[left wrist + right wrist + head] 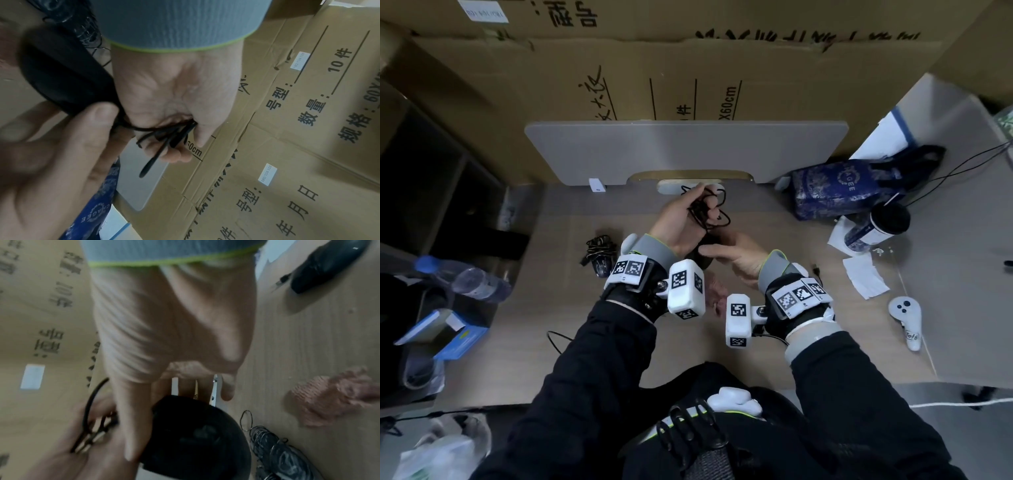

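Observation:
My left hand (703,204) is raised over the middle of the wooden desk (571,308) and grips several loops of a thin black cable (710,214). The left wrist view shows the cable bundle (164,136) pinched in the curled fingers of the left hand (176,146). The cable runs down to a black mouse (705,255), which my right hand (719,255) holds just below the left palm. In the right wrist view the right hand (164,418) has its thumb along the mouse (195,438) and its fingers behind it. The mouse's far side is hidden.
A second mouse wound in its cable (599,257) lies left of my hands. Right of them are a blue patterned bag (835,192), a black-lidded cup (876,228), papers (864,279) and a white controller (905,318). A grey board (681,147) and cardboard (688,75) stand behind.

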`<action>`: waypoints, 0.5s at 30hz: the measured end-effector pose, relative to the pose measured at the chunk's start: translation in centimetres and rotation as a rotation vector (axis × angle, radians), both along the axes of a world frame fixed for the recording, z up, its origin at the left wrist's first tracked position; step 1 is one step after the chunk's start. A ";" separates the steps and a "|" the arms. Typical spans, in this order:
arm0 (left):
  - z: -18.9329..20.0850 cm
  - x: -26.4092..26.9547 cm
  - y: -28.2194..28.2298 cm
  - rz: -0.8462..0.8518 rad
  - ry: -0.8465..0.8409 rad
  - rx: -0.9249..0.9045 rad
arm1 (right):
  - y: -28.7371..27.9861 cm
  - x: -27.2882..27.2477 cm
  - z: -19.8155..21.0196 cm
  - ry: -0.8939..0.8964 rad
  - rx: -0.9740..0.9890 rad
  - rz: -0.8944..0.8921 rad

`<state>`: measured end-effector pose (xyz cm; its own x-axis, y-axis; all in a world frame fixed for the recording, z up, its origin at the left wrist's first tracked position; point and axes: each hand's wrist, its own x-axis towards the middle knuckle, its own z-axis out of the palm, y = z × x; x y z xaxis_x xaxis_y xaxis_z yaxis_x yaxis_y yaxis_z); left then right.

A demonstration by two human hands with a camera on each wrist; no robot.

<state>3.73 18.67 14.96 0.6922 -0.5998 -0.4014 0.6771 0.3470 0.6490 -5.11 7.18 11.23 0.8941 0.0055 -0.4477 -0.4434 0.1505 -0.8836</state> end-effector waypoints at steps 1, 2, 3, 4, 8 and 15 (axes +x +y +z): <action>-0.1 0.2 0.0 0.021 0.001 -0.014 | 0.1 0.1 -0.1 -0.002 -0.025 0.015; 0.0 0.3 0.1 0.027 0.004 -0.025 | 0.2 0.2 -0.1 0.020 -0.042 0.008; 0.2 0.4 0.4 0.022 0.013 -0.020 | 0.4 0.3 -0.1 0.054 -0.050 -0.013; 0.4 0.6 0.6 0.011 0.023 0.025 | 0.5 0.3 -0.1 0.081 -0.056 -0.033; -0.6 1.8 1.5 0.029 0.056 0.417 | 0.2 0.1 0.7 0.112 0.071 -0.151; -2.2 0.2 2.9 -0.239 -0.337 0.813 | -1.2 1.0 1.0 -0.004 0.104 -0.715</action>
